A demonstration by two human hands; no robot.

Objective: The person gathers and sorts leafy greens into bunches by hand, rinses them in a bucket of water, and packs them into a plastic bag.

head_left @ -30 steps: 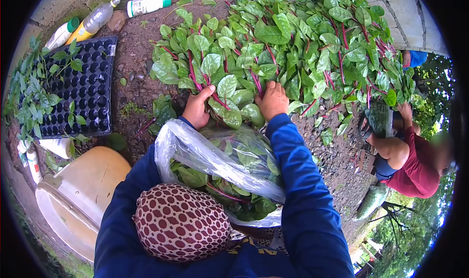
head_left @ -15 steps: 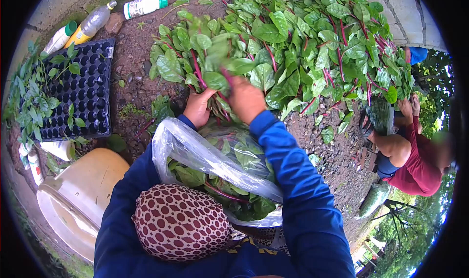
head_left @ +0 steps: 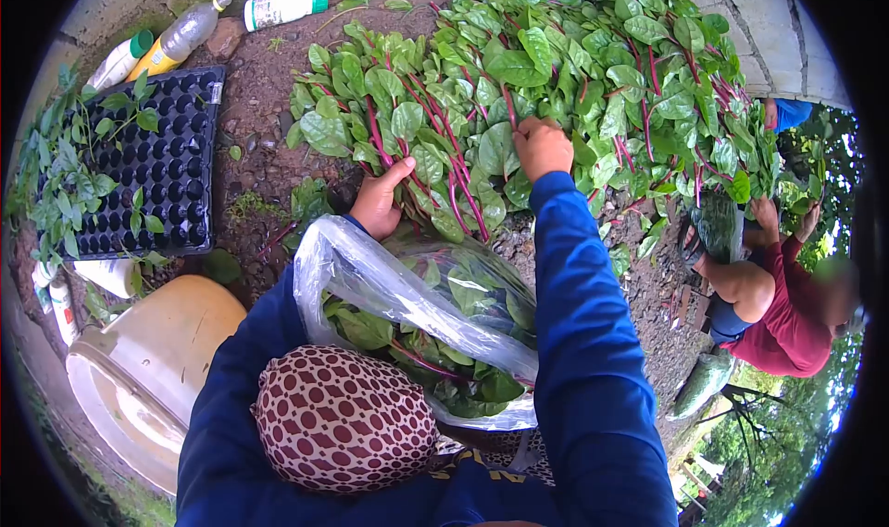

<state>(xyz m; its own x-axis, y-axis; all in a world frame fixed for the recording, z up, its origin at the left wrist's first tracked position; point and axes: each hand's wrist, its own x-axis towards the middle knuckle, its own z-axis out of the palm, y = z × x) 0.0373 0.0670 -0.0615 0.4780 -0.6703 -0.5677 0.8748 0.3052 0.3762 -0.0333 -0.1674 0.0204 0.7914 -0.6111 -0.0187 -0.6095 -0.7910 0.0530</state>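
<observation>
A large heap of Malabar spinach [head_left: 593,73], green leaves on red-purple stems, lies on the ground before me. My left hand [head_left: 380,203] is closed around the lower part of a bunch of these stems [head_left: 454,152], thumb on top. My right hand [head_left: 544,147] reaches into the heap, its fingers closed at the lower end of a red stem; the fingertips are partly hidden by leaves. Close to my body, below both hands, a clear plastic bag [head_left: 398,291] gapes with more leafy stems [head_left: 444,360] inside.
At left are a black seedling tray [head_left: 148,175], leafy seedlings [head_left: 65,166] and a cream bucket [head_left: 157,332]. Several bottles [head_left: 190,31] lie by the wall. A person in a maroon top [head_left: 787,314] crouches at right, beside filled plastic bags [head_left: 704,383].
My right hand has moved right, from beside my left hand into the heap. The stems it was moving now lie in the bunch at my left hand, which stays nearly in place.
</observation>
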